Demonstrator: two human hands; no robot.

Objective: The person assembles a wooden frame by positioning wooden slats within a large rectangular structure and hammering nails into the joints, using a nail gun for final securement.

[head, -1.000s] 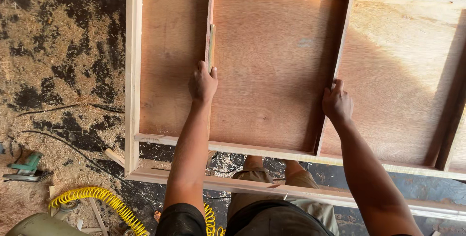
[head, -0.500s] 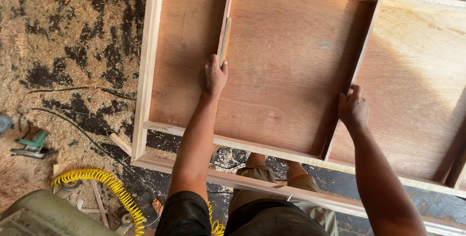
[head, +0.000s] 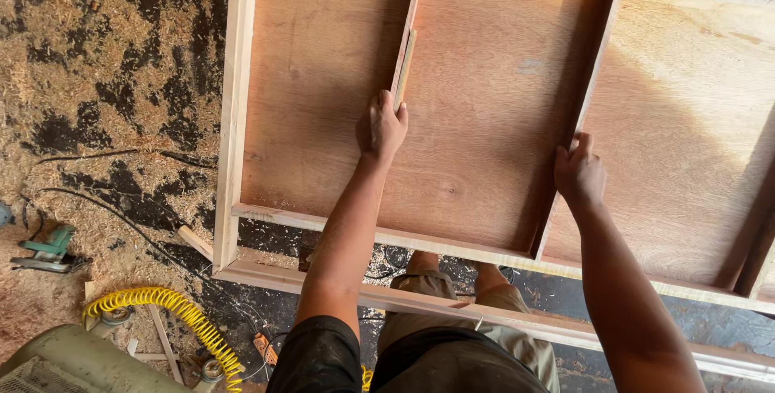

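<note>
A large plywood panel (head: pixel 484 118) with a pale timber frame (head: pixel 234 110) lies flat in front of me, split into compartments by two upright dividers. My left hand (head: pixel 381 126) is closed around the near end of the left divider (head: pixel 408 29), where a thin pale strip (head: pixel 404 70) lies against it. My right hand (head: pixel 578 171) grips the right divider (head: pixel 593 62) partway along its length. Both arms reach over the frame's near rail (head: pixel 452 246).
Sawdust and shavings cover the dark floor on the left. A coiled yellow air hose (head: pixel 173 312), a green power tool (head: pixel 44 249) with a black cord and a grey-green machine (head: pixel 56 365) lie at lower left. A second timber rail (head: pixel 525 316) runs below the frame.
The view has shifted, so the panel sits further right and lower in the picture. Both hands keep their hold on the two dividers.
</note>
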